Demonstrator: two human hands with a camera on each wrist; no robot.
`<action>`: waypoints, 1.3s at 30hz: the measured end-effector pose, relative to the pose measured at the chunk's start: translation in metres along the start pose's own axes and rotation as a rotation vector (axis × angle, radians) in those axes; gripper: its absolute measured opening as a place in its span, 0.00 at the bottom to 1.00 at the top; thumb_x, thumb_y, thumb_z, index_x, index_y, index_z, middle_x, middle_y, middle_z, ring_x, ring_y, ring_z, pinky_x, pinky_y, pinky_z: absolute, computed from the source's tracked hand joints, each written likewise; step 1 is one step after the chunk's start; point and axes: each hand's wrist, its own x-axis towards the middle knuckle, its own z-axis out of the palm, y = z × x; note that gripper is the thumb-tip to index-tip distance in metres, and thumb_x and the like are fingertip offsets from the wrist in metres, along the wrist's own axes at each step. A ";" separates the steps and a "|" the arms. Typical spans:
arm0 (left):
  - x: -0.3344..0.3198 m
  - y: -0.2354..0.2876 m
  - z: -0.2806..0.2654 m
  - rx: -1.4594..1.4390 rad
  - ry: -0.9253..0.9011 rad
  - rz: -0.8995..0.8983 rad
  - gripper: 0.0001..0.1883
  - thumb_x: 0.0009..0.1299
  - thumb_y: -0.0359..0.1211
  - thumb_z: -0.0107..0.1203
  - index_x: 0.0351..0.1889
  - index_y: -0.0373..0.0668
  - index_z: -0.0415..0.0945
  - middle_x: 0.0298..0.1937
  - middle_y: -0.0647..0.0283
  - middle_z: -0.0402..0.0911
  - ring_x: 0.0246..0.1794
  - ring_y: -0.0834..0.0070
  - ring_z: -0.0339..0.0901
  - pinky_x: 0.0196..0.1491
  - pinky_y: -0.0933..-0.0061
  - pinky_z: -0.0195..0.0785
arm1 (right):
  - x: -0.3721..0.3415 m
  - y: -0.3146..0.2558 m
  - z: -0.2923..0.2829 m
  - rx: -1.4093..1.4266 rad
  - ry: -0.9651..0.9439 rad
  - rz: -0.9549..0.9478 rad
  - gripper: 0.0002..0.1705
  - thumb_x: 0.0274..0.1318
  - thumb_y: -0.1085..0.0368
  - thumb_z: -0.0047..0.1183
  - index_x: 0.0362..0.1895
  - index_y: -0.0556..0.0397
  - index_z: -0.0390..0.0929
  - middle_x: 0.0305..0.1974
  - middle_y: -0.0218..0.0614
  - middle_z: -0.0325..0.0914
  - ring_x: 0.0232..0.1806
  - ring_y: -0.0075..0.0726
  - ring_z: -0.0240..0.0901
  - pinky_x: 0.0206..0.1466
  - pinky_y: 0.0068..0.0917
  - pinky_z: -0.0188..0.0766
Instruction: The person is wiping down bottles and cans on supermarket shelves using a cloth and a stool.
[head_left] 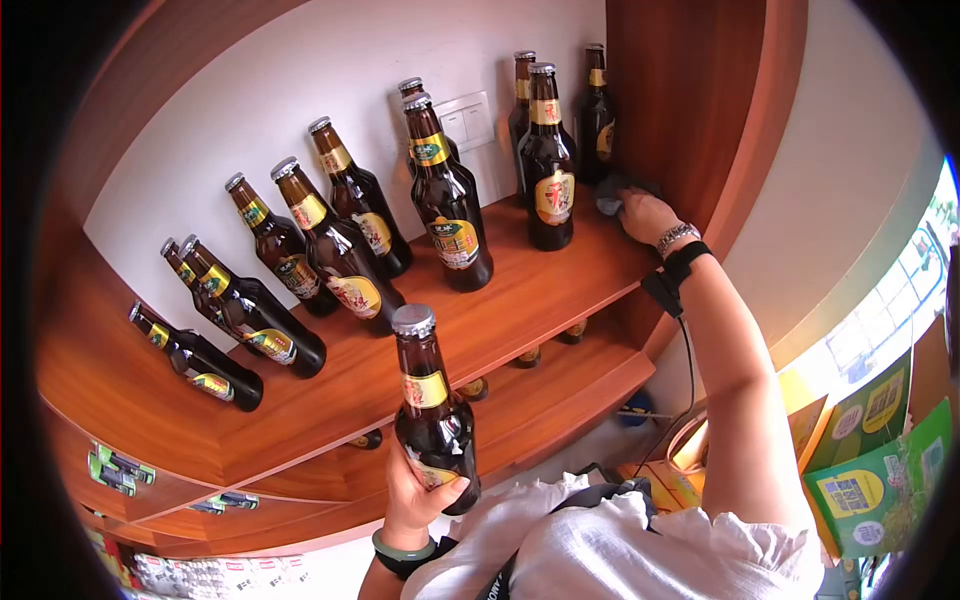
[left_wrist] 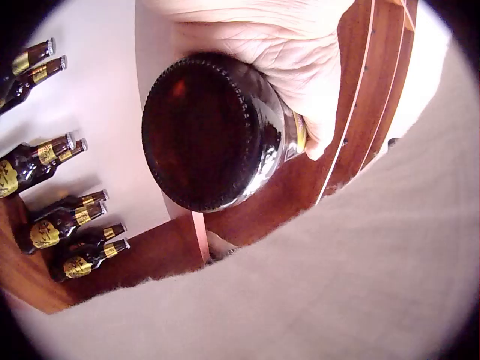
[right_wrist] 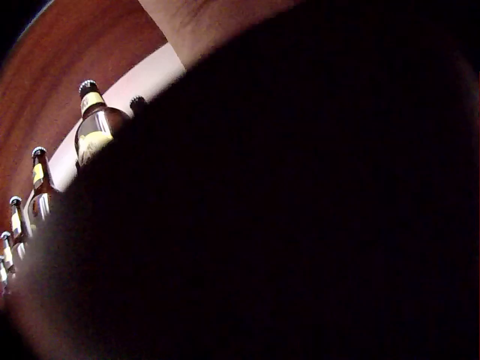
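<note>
Grey cloth [head_left: 608,205] in the right fingers [head_left: 627,208], apparently curled, arm [head_left: 735,340] outstretched.

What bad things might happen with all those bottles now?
The left hand holds a bottle out in front of the shelf, so if it slipped, it might fall and smash.

The right hand, with a grey cloth, is in the corner near the standing bottles. A bump might knock over the front bottle or the one in the corner.
</note>
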 end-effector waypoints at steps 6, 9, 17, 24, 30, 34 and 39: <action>-0.011 0.005 -0.005 -0.006 0.022 -0.013 0.52 0.55 0.41 0.76 0.72 0.35 0.54 0.61 0.58 0.72 0.59 0.71 0.73 0.62 0.67 0.68 | -0.036 -0.008 -0.007 -0.085 0.070 0.105 0.15 0.63 0.64 0.43 0.45 0.58 0.78 0.47 0.54 0.81 0.52 0.56 0.79 0.58 0.45 0.75; -0.016 0.002 -0.008 -0.012 0.025 -0.030 0.52 0.56 0.41 0.76 0.73 0.36 0.54 0.61 0.58 0.72 0.59 0.71 0.73 0.61 0.68 0.68 | -0.078 -0.020 -0.021 -0.132 0.183 0.147 0.12 0.63 0.66 0.43 0.41 0.57 0.78 0.44 0.55 0.81 0.45 0.56 0.81 0.51 0.45 0.78; -0.004 0.008 0.009 -0.035 -0.032 0.014 0.52 0.55 0.41 0.76 0.72 0.35 0.55 0.60 0.59 0.73 0.58 0.72 0.73 0.61 0.68 0.68 | -0.173 -0.054 -0.061 0.029 0.187 0.303 0.08 0.56 0.71 0.51 0.38 0.50 0.81 0.32 0.46 0.84 0.34 0.51 0.84 0.39 0.43 0.81; 0.014 0.003 0.023 -0.018 -0.115 0.019 0.49 0.57 0.38 0.75 0.72 0.36 0.56 0.61 0.59 0.73 0.59 0.72 0.73 0.64 0.67 0.65 | -0.225 -0.114 -0.085 0.631 0.044 0.341 0.24 0.57 0.64 0.57 0.58 0.53 0.74 0.42 0.55 0.83 0.47 0.60 0.81 0.51 0.45 0.78; 0.058 0.005 0.062 -0.080 -0.235 0.057 0.45 0.60 0.29 0.71 0.72 0.37 0.54 0.63 0.58 0.71 0.61 0.70 0.72 0.66 0.65 0.64 | -0.233 -0.148 -0.108 0.710 -0.078 0.054 0.37 0.57 0.50 0.64 0.67 0.50 0.68 0.51 0.49 0.82 0.51 0.55 0.81 0.54 0.42 0.77; 0.095 0.017 0.092 -0.030 -0.313 0.119 0.41 0.64 0.28 0.70 0.71 0.37 0.55 0.61 0.57 0.74 0.59 0.73 0.75 0.62 0.68 0.69 | -0.231 -0.162 -0.123 0.697 -0.012 -0.070 0.44 0.52 0.42 0.67 0.67 0.50 0.69 0.52 0.47 0.80 0.49 0.56 0.81 0.51 0.43 0.78; 0.125 0.019 0.130 -0.149 -0.280 0.210 0.39 0.65 0.24 0.67 0.70 0.37 0.55 0.59 0.57 0.76 0.56 0.73 0.77 0.60 0.69 0.72 | -0.213 -0.183 -0.122 0.652 0.089 -0.072 0.49 0.48 0.42 0.70 0.67 0.55 0.65 0.51 0.50 0.79 0.46 0.58 0.81 0.46 0.43 0.79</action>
